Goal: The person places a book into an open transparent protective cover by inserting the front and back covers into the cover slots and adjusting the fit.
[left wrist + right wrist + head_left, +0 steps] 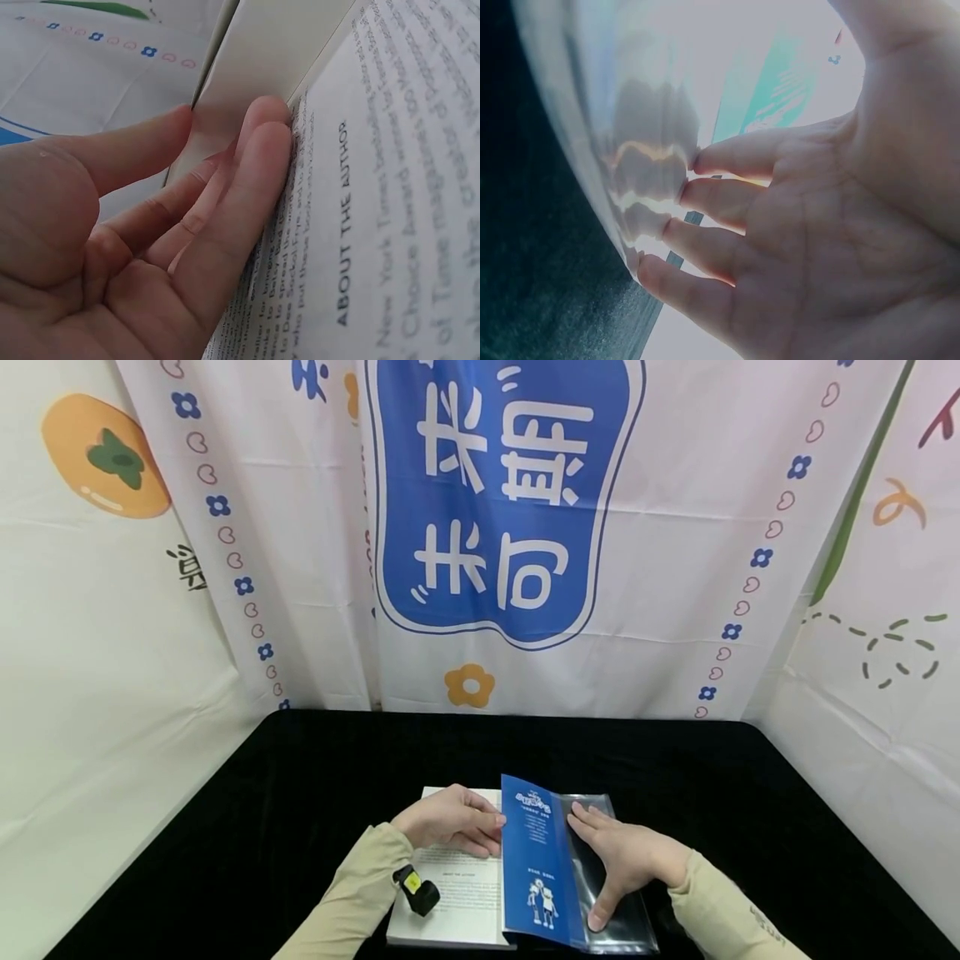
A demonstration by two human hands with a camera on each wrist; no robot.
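An open book (465, 910) lies on the black table, printed pages on the left, with "ABOUT THE AUTHOR" readable on its page (390, 210) in the left wrist view. Its blue cover flap (528, 860) stands raised at a slant in the middle. My left hand (453, 818) is over the page; the thumb tip touches the flap's edge and the other fingertips lie on its inner side, near the fold. To the right, a clear plastic book cover (633, 922) lies beneath my right hand (626, 856), whose spread fingers press on it. Glare blurs the plastic in the right wrist view.
A black cloth covers the table (360, 752). White printed curtains (315, 568) hang behind it and at both sides. A black band with a yellow tag (412, 882) is on the left wrist, over the page.
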